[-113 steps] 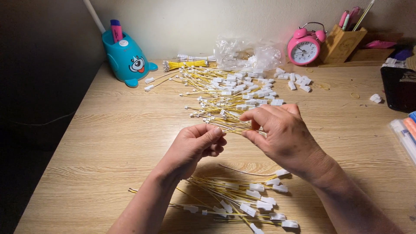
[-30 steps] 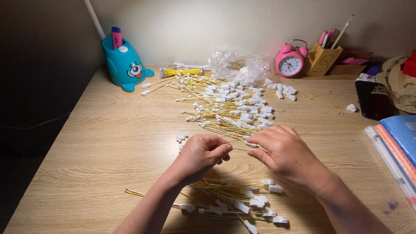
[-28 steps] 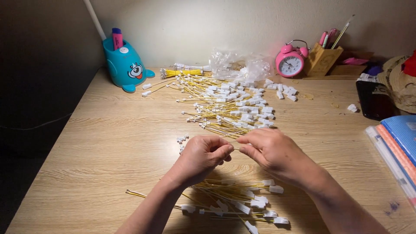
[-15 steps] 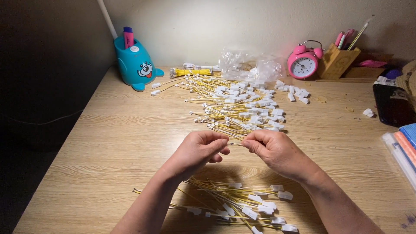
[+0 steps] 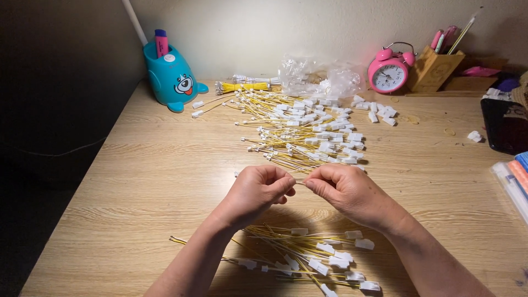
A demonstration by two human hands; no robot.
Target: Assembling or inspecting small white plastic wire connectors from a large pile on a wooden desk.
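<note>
My left hand [image 5: 258,190] and my right hand [image 5: 344,190] meet fingertip to fingertip above the middle of the wooden desk [image 5: 137,181]. Between their pinched fingers runs a thin yellow wire [image 5: 300,183], mostly hidden. Below my hands lies a small pile of yellow wires with white connectors [image 5: 308,258]. Beyond my hands spreads a larger heap of the same wires and connectors [image 5: 302,129]. Loose white connectors [image 5: 379,113] lie at its right.
A teal cartoon pen holder [image 5: 170,77] stands at the back left. A bundle of yellow wires [image 5: 242,86], a crumpled clear plastic bag [image 5: 319,77], a pink alarm clock [image 5: 388,69] and a wooden organiser [image 5: 434,69] line the wall. Dark objects and books sit at the right edge.
Both hands have stayed together over the near pile, with the fingertips drawing closer. The camera view has shifted slightly; the piles have not moved.
</note>
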